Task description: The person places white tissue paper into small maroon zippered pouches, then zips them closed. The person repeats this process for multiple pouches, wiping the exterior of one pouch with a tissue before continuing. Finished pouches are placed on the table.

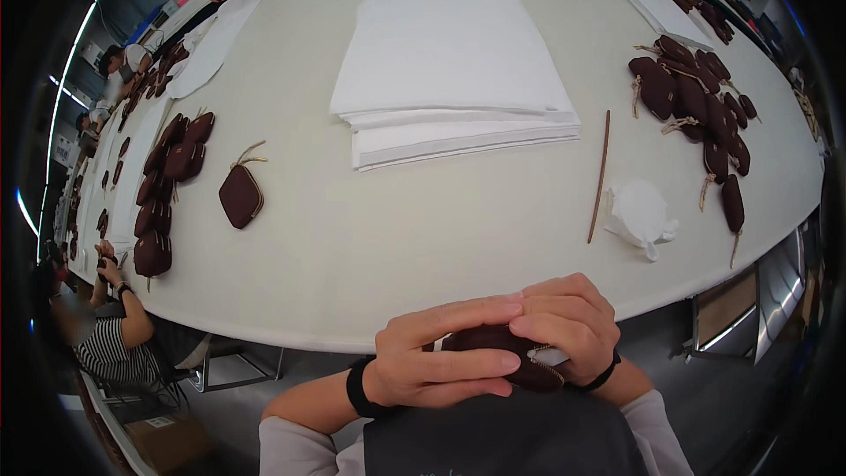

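Close to my body, just off the table's near edge, I hold a small dark brown zip pouch [536,375]. My left hand [414,348] closes around it from the left, with fingers laid across its front and top. From the right, my right hand [571,322] grips the same pouch, its fingers bent over the top. The metal zip teeth show along its lower right side, and something whitish shows beside them. My fingers cover much of the pouch. Another brown pouch [241,197] with a tan cord lies alone at the left of the table.
A white paper stack [449,53] lies mid-table. Brown pouches form a row [153,251] at left and a heap [692,106] at right. A thin brown strip [599,176] lies near crumpled white paper [640,214]. Several people sit around the table, one in a striped top [110,353].
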Action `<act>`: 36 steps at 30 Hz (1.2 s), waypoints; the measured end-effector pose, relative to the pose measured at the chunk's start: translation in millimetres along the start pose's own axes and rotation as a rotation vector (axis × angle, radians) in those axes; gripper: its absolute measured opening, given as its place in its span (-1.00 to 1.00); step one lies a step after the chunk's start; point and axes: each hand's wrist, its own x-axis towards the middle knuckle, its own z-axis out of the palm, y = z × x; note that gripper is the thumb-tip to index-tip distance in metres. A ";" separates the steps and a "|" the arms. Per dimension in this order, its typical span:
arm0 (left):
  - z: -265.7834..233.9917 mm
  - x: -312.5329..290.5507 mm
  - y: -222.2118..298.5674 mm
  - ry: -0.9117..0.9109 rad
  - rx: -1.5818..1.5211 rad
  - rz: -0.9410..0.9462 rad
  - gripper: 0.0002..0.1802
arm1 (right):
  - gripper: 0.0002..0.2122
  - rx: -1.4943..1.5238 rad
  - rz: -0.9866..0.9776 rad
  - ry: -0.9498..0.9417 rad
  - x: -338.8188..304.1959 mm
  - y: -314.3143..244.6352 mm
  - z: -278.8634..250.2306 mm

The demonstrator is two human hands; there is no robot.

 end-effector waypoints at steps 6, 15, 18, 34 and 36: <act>2.6 -3.2 -0.6 -0.080 0.137 0.091 -0.71 | -0.79 -0.024 -0.119 -0.006 -11.2 4.9 1.3; 5.3 -16.5 -9.6 0.028 -0.256 -0.108 -0.07 | -0.82 0.060 -0.166 -0.006 -15.1 4.3 3.1; 3.2 -10.0 -8.1 0.013 -0.310 -0.300 0.01 | -0.81 0.023 -0.142 -0.022 -20.8 3.6 0.6; 11.7 -19.5 3.7 -0.134 0.037 -0.292 -0.58 | -0.89 -0.191 -0.171 -0.132 -12.8 -9.2 -0.3; 7.0 -14.7 6.2 -0.180 0.006 -0.329 -0.59 | -0.89 -0.200 -0.182 -0.099 -12.1 -9.5 1.2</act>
